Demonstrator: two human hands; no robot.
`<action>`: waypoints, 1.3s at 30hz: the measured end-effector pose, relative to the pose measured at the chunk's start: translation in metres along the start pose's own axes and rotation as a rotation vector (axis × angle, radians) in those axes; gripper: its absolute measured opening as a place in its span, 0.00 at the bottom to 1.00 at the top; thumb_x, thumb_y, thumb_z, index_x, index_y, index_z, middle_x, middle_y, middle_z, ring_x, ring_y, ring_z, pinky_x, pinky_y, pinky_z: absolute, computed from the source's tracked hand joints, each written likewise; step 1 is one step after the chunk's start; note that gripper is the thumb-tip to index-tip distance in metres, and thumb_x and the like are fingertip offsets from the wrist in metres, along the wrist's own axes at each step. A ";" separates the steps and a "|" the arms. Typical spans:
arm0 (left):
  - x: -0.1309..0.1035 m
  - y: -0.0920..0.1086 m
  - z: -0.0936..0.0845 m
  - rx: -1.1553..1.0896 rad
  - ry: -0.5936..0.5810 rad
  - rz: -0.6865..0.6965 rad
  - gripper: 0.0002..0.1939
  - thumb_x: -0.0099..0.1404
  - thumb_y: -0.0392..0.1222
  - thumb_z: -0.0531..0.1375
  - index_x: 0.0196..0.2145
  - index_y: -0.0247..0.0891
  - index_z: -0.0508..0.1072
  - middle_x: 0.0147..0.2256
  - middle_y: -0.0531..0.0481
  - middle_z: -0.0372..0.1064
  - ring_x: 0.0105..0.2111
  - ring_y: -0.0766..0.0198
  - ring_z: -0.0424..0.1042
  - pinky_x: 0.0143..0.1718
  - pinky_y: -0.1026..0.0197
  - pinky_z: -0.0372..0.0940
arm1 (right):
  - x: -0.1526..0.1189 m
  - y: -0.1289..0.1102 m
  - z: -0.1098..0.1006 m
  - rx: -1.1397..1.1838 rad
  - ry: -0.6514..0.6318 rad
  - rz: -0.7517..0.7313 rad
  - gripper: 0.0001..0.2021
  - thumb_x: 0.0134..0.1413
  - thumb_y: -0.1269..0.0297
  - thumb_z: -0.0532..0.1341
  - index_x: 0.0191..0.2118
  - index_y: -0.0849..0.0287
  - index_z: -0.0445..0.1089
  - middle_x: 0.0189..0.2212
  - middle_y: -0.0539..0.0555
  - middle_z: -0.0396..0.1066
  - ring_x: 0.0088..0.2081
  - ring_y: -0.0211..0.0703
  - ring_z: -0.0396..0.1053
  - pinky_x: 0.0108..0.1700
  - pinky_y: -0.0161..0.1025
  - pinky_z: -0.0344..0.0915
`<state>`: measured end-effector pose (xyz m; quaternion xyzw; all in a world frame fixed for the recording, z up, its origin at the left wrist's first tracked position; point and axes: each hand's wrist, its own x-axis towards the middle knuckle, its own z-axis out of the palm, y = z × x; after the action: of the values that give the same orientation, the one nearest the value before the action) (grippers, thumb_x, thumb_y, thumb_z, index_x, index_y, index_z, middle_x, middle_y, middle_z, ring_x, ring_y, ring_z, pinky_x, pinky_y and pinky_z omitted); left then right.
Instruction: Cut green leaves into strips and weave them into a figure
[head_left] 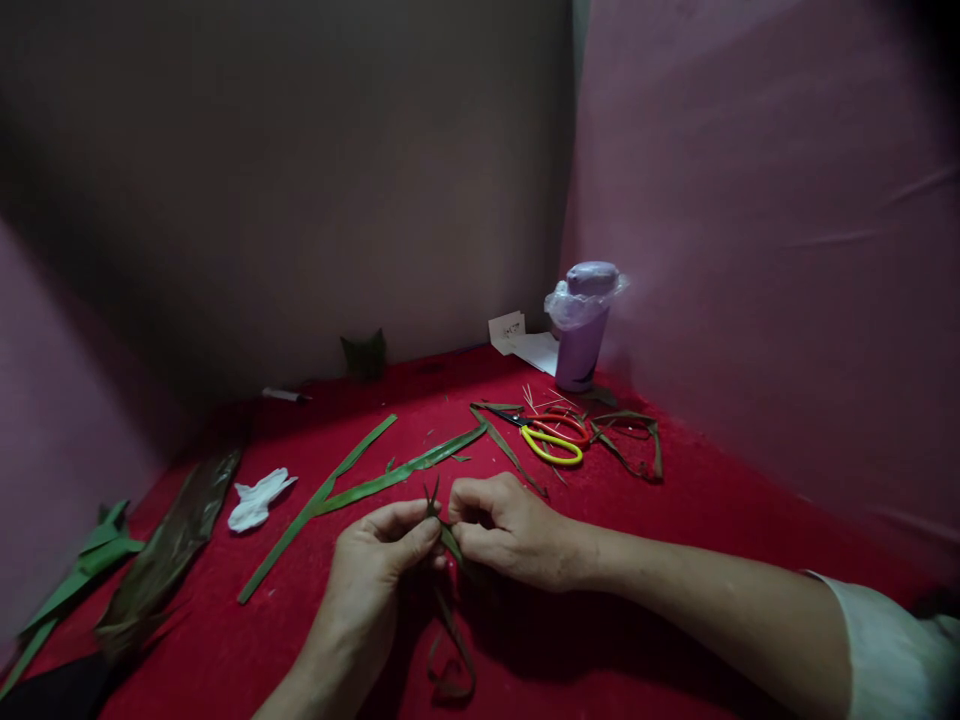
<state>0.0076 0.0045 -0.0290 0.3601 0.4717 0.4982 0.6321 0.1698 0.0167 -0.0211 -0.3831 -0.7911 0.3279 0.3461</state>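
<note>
Thumb and fingers of my left hand point(382, 560) pinch a small folded piece of green leaf point(448, 540) near the front middle. Two thin pointed tips stick up from the piece, and a curled brown strip point(453, 640) hangs below it. My right hand point(517, 530) is closed against the right side of the same leaf piece, its thumb and forefinger together. Behind the hands lie long green leaf strips point(409, 468). Scissors with one yellow and one red handle point(553, 446) rest beyond my right hand, among brown strips point(654, 445) and thin sticks.
A purple cup point(579, 350) in clear plastic stands at the back right beside white papers point(534, 350). On the red cloth point(315, 640) at left are crumpled white tissue point(259, 498), a wide dark leaf point(176, 540) and folded green leaves point(94, 560). Walls enclose the back and sides.
</note>
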 end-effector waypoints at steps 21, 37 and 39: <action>0.000 0.004 -0.001 -0.158 0.079 -0.060 0.16 0.38 0.34 0.72 0.27 0.32 0.74 0.21 0.52 0.73 0.20 0.70 0.70 0.23 0.71 0.64 | -0.007 0.000 0.006 -0.229 0.312 -0.208 0.06 0.49 0.74 0.60 0.35 0.60 0.65 0.38 0.55 0.63 0.43 0.44 0.61 0.46 0.42 0.59; -0.008 0.005 0.006 -0.180 -0.003 -0.114 0.12 0.45 0.33 0.69 0.29 0.32 0.74 0.24 0.49 0.73 0.22 0.68 0.71 0.25 0.67 0.66 | -0.003 0.001 0.011 -0.031 0.225 -0.087 0.09 0.49 0.77 0.61 0.23 0.60 0.62 0.32 0.51 0.66 0.38 0.40 0.63 0.42 0.39 0.60; -0.008 0.004 0.005 -0.160 -0.029 -0.120 0.08 0.47 0.34 0.68 0.26 0.32 0.73 0.23 0.50 0.72 0.21 0.69 0.70 0.24 0.68 0.66 | -0.003 -0.001 0.010 -0.025 0.195 -0.079 0.09 0.48 0.77 0.61 0.23 0.60 0.63 0.32 0.51 0.66 0.39 0.40 0.63 0.42 0.39 0.59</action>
<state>0.0113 -0.0021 -0.0220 0.2869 0.4420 0.4901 0.6943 0.1627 0.0109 -0.0270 -0.3862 -0.7721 0.2653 0.4294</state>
